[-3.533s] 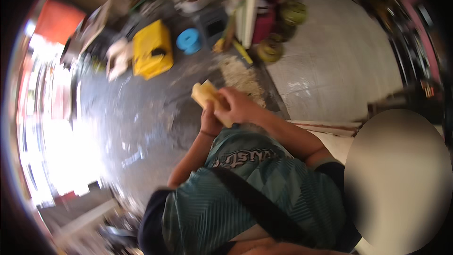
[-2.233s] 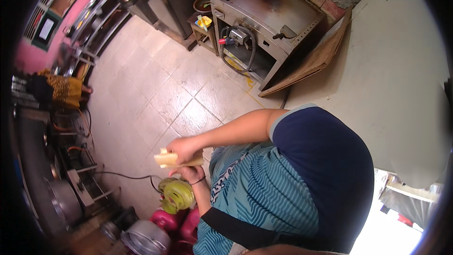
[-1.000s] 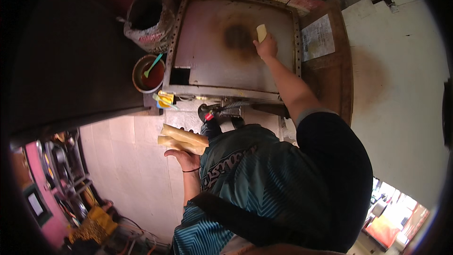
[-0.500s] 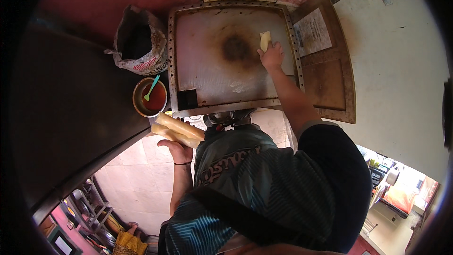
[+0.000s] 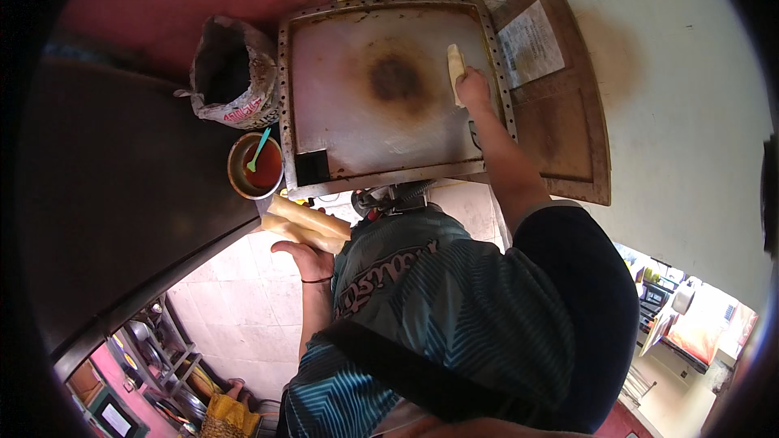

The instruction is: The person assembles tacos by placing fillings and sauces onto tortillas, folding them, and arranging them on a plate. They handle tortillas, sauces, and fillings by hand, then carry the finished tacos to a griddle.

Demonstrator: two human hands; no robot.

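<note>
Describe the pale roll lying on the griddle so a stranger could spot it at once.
Find the big square metal griddle with a dark scorch at its centre. Near its right edge lies one pale yellow roll, under the right hand. The other rolls are off the griddle, in the left hand.

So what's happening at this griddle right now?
A person stands at a flat metal griddle. The right hand presses a pale roll onto its right side. The left hand holds more pale rolls below the griddle's front edge, near a bowl of red sauce with a green spoon.

Teal chevron-striped shirt, dark wristband
</note>
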